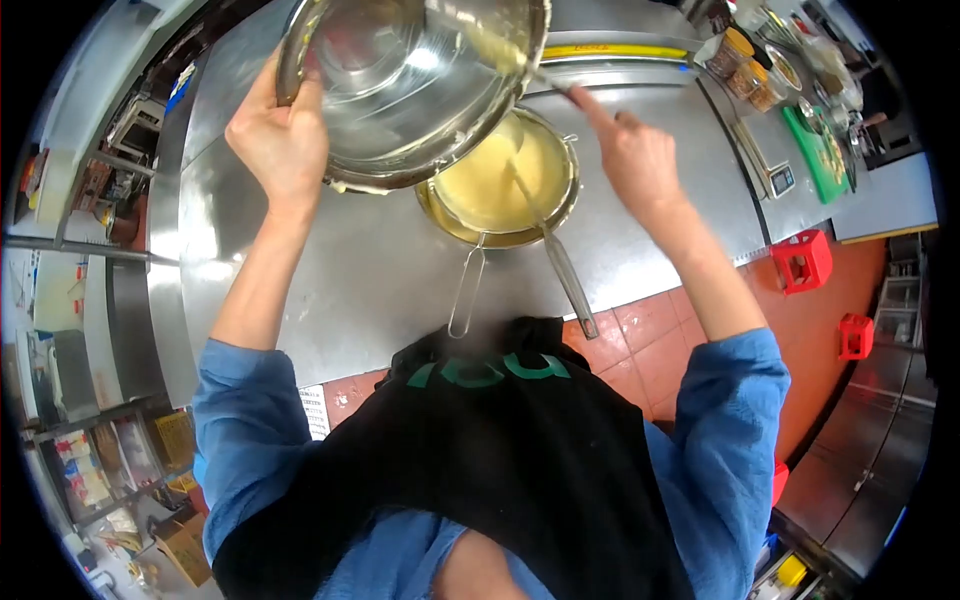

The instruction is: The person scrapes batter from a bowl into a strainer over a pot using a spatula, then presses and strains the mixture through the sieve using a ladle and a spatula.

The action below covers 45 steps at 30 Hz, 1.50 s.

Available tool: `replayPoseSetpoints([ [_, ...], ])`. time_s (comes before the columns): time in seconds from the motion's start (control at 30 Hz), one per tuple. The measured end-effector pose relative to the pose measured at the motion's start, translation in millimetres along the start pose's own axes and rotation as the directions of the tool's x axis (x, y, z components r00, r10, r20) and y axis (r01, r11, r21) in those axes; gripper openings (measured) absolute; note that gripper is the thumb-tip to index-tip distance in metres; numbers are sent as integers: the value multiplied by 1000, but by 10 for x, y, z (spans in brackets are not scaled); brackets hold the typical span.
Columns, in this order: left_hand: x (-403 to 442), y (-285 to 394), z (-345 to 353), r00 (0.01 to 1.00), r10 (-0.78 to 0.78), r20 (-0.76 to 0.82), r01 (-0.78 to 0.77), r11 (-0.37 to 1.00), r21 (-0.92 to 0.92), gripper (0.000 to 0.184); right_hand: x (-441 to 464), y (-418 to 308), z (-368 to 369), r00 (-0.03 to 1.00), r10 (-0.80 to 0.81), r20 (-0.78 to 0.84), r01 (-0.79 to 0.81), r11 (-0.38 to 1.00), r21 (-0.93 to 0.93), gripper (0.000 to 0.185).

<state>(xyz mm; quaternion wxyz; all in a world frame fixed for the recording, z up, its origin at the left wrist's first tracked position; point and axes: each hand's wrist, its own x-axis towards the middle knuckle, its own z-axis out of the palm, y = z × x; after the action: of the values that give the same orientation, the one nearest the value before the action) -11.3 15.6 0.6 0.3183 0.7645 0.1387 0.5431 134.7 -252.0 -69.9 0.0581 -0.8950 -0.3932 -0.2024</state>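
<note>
My left hand (283,140) grips the rim of a large metal mixing bowl (400,125), tilted with its smeared inside facing me. In my right hand (637,155) is a spatula (492,45), blurred by motion, its blade against the inside of that bowl. Beneath the bowl's lower edge, thick yellow batter (475,185) fills a sieve. The sieve's wire handle (468,292) points toward me, and the sieve rests over a second metal bowl (432,212). A grey-handled utensil (562,268) stands in the batter, its head hidden, its handle leaning on the rim.
All this is over a steel worktop (370,270). To the right are lidded jars (745,78), a digital scale (780,180) and a green cutting board (815,155). Red stools (803,262) stand on the tiled floor. A yellow strip (620,51) runs along the back.
</note>
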Motion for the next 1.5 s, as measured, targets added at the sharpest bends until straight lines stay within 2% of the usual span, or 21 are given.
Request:
replayPoseSetpoints([
  [0.03,-13,55,-12,1000,0,9,0,999,36,30,-63,-102,37,999,-18,50,13,995,96,54],
  [0.1,-50,46,14,1000,-17,15,17,1000,7,30,-257,-341,294,999,-45,0,39,874,484,47],
  [0.13,-40,23,49,1000,-20,16,20,1000,-12,30,-322,-462,394,998,-47,-30,55,759,648,43],
  [0.17,-58,-86,116,1000,-17,-17,13,974,-227,31,-363,-649,440,999,-23,-36,42,628,777,38],
  [0.2,-74,-77,119,1000,-17,-12,15,986,-168,31,-413,-821,447,999,4,-34,28,474,880,34],
  [0.23,-80,-59,137,1000,-15,-7,14,994,-109,31,-413,-906,285,968,-12,249,-241,215,946,35],
  [0.27,-76,-42,158,1000,-9,-3,9,999,-51,31,-358,-962,0,863,-104,494,-500,-46,865,36],
  [0.3,-63,-14,193,999,-23,-34,17,989,-149,29,-323,-979,-203,699,-257,668,-715,-268,645,36],
  [0.4,26,-9,158,999,-39,-24,38,997,-62,25,-341,-956,-380,631,-380,676,-743,-546,387,38],
  [0.5,121,-41,82,999,1,-34,-7,988,-157,23,-497,-764,-461,685,-289,669,-673,-601,431,40],
  [0.57,168,-18,25,999,-3,-53,-7,982,-191,23,-668,-555,-399,771,22,637,-581,-387,716,39],
  [0.6,175,13,-5,999,-7,-44,-1,983,-183,23,-809,-419,-268,860,180,478,-472,-74,878,39],
  [0.63,171,45,-30,999,-13,-36,7,985,-175,23,-925,-346,-126,929,320,184,-299,359,884,42],
  [0.7,168,2,-55,998,-50,-38,44,987,-156,24,-1228,-138,320,954,258,-151,-74,694,716,46],
  [0.77,179,-63,-64,999,1,-45,-2,999,-36,27,-1542,-9,656,982,121,-147,-36,876,482,50],
  [0.8,186,-78,-64,998,30,-49,-29,999,26,28,-1614,-32,640,997,79,17,-80,921,382,52],
  [0.97,176,-100,-63,1000,-16,-25,17,999,52,30,-1519,-122,515,973,198,-118,-108,845,523,52],
  [1.1,195,-52,-105,999,-53,-14,54,994,97,30,-1643,-9,695,988,156,13,-141,851,506,50],
  [1.2,237,-26,-141,991,-130,19,126,983,130,30,-1324,52,426,982,152,-108,-57,794,605,48],
  [1.33,535,-375,-303,972,-157,175,168,984,-55,27,-678,298,61,947,46,-317,149,813,563,48],
  [1.5,812,-657,-691,827,-398,397,461,884,-74,34,-98,498,-421,919,-35,-392,221,869,442,34],
])
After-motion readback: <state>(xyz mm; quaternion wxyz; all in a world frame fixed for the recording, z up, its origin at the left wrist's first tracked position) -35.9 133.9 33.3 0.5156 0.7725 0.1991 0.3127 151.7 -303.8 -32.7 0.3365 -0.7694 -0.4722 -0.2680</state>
